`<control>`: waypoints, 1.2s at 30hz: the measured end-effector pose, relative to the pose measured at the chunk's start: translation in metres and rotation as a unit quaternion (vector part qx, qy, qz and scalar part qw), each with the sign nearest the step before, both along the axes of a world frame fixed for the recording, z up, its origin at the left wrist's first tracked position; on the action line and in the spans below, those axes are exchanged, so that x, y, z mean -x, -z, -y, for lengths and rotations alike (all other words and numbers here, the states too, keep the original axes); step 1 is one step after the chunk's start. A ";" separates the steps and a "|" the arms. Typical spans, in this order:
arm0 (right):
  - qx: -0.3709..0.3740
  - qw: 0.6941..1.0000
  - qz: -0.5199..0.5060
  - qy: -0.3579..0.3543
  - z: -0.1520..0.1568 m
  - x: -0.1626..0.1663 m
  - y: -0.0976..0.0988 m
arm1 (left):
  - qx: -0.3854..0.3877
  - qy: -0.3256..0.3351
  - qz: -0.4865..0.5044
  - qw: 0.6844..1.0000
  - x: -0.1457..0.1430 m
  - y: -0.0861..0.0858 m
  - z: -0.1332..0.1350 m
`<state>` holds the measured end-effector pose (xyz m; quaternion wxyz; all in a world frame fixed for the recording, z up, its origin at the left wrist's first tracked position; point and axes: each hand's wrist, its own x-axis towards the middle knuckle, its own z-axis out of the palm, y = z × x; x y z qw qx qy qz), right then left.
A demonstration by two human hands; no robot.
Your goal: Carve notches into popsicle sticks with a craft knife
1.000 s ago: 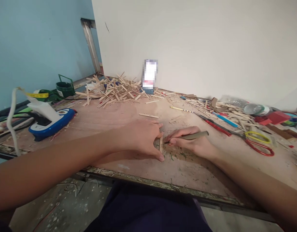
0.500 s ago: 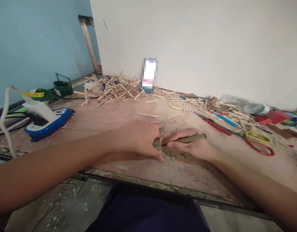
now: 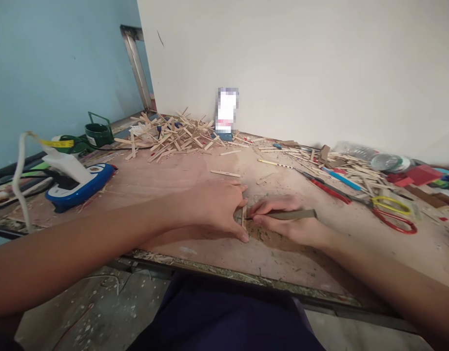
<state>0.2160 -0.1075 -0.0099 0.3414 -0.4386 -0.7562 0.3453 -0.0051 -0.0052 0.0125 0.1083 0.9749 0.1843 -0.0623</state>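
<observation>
My left hand [image 3: 224, 207] spans a short, flat wooden stick [image 3: 244, 218] and holds it against the board, fingertips at its far end and thumb at its near end. Pinched in my right hand [image 3: 283, 218] is a slim tool with a flat olive-brown handle [image 3: 295, 214]. Its dark, narrow tip meets the right edge of the stick; I cannot make out the tip's exact shape. Another wooden stick [image 3: 225, 173] lies flat beyond my left hand.
Loose sticks [image 3: 176, 136] form a heap at the back left, near a propped phone [image 3: 227, 111]. A blue-and-white power strip [image 3: 81, 187] stands left. To the right lie a pencil [image 3: 275, 164], red-handled pliers [image 3: 328, 188], scissors [image 3: 394, 220] and a plastic bottle [image 3: 385, 163].
The camera view has shifted slightly. Both hands keep their hold on the stick and the tool; the tool's handle appears a little lower and flatter.
</observation>
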 end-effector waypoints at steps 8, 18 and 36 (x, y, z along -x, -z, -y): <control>0.014 1.000 0.005 0.008 -0.001 -0.003 -0.001 | 0.001 0.004 0.005 1.000 0.000 0.002 -0.001; 0.079 0.995 -0.022 0.063 -0.002 -0.009 0.002 | -0.002 0.010 0.012 1.000 0.003 0.006 -0.001; 0.110 0.989 -0.059 0.076 -0.002 -0.008 -0.003 | 0.020 -0.024 0.053 0.998 0.005 0.003 -0.009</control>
